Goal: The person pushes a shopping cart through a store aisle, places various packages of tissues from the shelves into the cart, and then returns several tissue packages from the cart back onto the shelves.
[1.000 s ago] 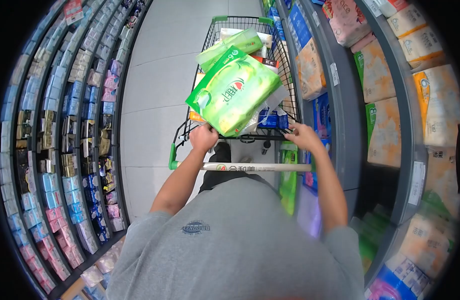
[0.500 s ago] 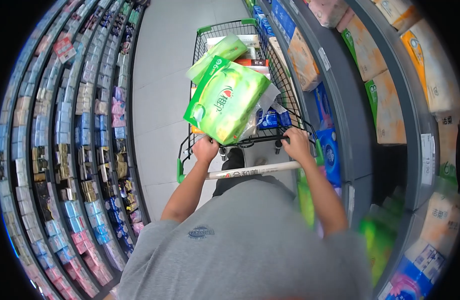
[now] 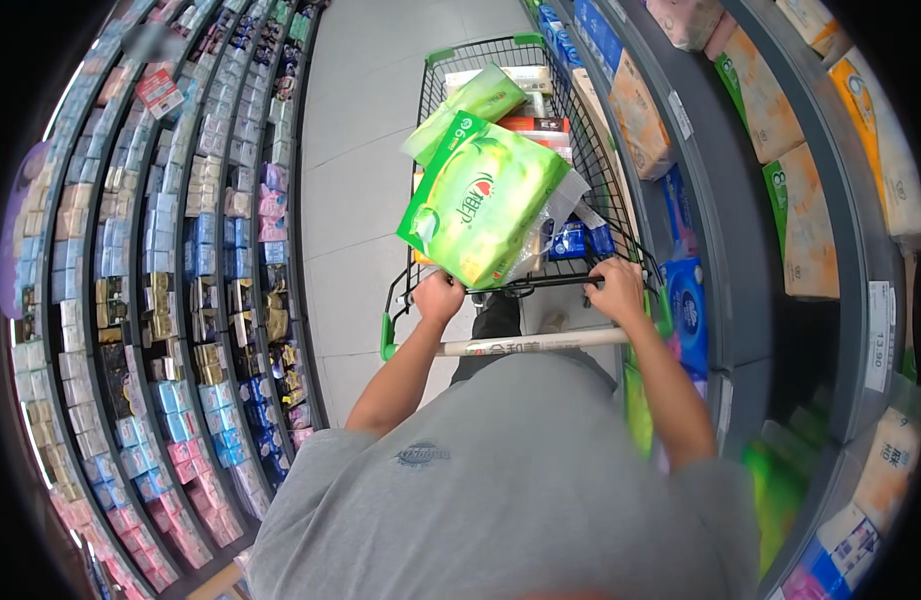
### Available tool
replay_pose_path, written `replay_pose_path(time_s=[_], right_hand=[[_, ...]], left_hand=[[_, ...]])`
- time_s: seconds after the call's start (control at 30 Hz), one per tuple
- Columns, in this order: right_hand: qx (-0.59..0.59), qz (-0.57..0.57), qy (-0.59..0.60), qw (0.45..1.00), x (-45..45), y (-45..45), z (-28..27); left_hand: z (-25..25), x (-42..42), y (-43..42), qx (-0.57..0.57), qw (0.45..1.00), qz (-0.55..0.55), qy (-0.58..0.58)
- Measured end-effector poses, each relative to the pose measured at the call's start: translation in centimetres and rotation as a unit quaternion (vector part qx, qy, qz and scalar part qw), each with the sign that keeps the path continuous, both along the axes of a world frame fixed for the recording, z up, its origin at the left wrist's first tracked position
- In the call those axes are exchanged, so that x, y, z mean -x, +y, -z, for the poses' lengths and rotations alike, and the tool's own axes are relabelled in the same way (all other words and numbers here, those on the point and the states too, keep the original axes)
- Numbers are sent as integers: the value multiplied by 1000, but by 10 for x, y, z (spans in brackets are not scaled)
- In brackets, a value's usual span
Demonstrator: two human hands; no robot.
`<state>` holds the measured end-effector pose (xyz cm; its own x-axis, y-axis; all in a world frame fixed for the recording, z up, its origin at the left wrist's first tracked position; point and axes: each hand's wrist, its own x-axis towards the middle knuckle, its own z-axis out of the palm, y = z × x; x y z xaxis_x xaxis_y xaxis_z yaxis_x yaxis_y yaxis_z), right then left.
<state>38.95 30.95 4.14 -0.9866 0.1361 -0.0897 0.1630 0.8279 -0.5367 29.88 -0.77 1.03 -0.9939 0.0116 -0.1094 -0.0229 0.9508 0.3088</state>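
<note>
You stood at the near end of the shopping cart, and both your hands were on its black near rim, not on the push handle, over which your forearms passed. The fingers of your left hand were curled together into a fist on the rim, although their tips were hidden. The fingers of your right hand were clamped around the rim toward its right end.

The large green tissue pack lay tilted on top of the load, its near edge just beside your left hand. Beyond it was a smaller green pack, and to its right, lower down, were blue packs.

In my judgement, the large pack could slide over the near side, because it sat high and aslant; a sudden stop or a push from your left knuckles would be enough. The right side of the cart was also near the right shelf. If you pulled unevenly, the cart could turn and rub the blue packages there, or squeeze your right knuckles.
</note>
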Motion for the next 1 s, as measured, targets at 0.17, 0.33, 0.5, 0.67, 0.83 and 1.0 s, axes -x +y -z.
replay_pose_path(time_s=[0.17, 0.33, 0.5, 0.67, 0.83, 1.0], right_hand=[[-11, 17, -20, 1000, 5, -6, -13], [-11, -19, -40, 999, 7, 2, -2], [-13, -39, 25, 999, 2, 5, 10], [-2, -47, 60, 997, 1, 4, 8], [-13, -48, 41, 998, 0, 4, 6], [-19, -46, 16, 999, 1, 5, 11]], left_hand=[[-4, -2, 1, -3, 1000, 1, 4], [0, -2, 0, 21, 1000, -3, 0], [8, -3, -3, 32, 999, 7, 21], [-6, -2, 1, 7, 1000, 21, 13], [-11, -2, 2, -10, 1000, 11, 11], [-11, -3, 3, -24, 1000, 3, 20]])
